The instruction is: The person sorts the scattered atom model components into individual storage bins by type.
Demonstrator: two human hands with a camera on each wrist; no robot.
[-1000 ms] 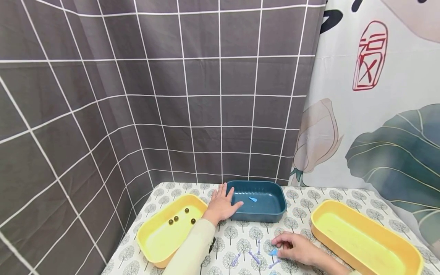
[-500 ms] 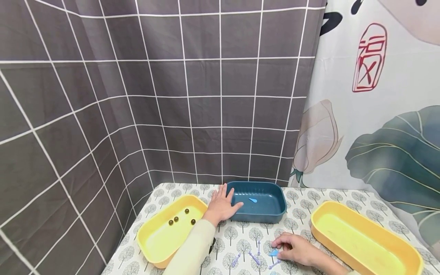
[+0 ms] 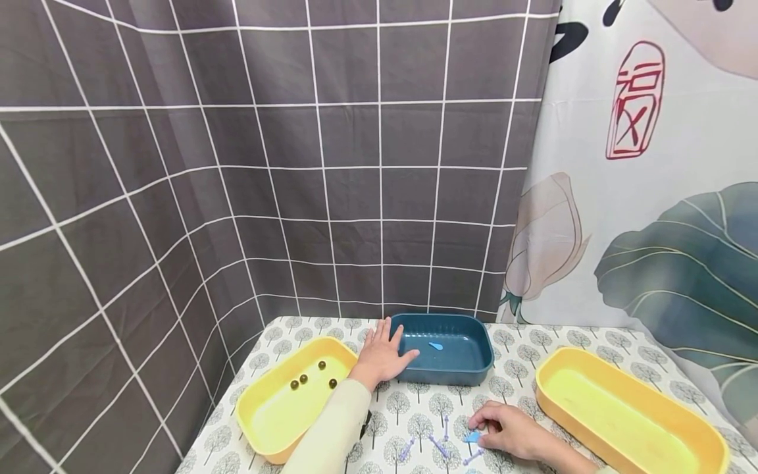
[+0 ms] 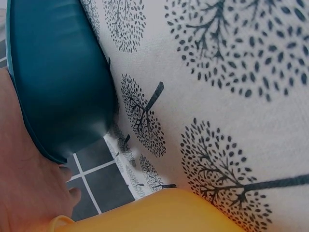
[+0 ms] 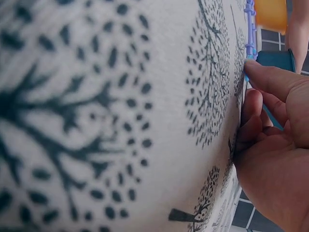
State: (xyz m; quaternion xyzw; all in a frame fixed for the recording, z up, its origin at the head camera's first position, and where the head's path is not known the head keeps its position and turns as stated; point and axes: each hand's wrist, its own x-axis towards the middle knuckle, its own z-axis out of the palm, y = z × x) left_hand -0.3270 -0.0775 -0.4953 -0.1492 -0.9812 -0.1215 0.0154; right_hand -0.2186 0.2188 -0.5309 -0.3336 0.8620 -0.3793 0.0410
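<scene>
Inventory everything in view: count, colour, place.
Left tray: one, yellow, left side
Right tray: one, yellow, right side
Bin: one, teal, back centre
Balls: four, dark, in left tray
Tablecloth: one, white with trees, underneath
Blue pieces: two or more, in bin, on tablecloth
Rods: four visible, purple, front centre
Black object: one, left of rods
Grid curtain: one, grey-and-white, behind
Floral curtain: one, white, back right
Sleeves: two, cream, bottom edge
Left hand: one, at bin's left rim
Right hand: one, at a blue piece

Indoor workspace: gridded curtain point(image 3: 349, 191), printed tablecloth point(image 3: 515, 354)
</scene>
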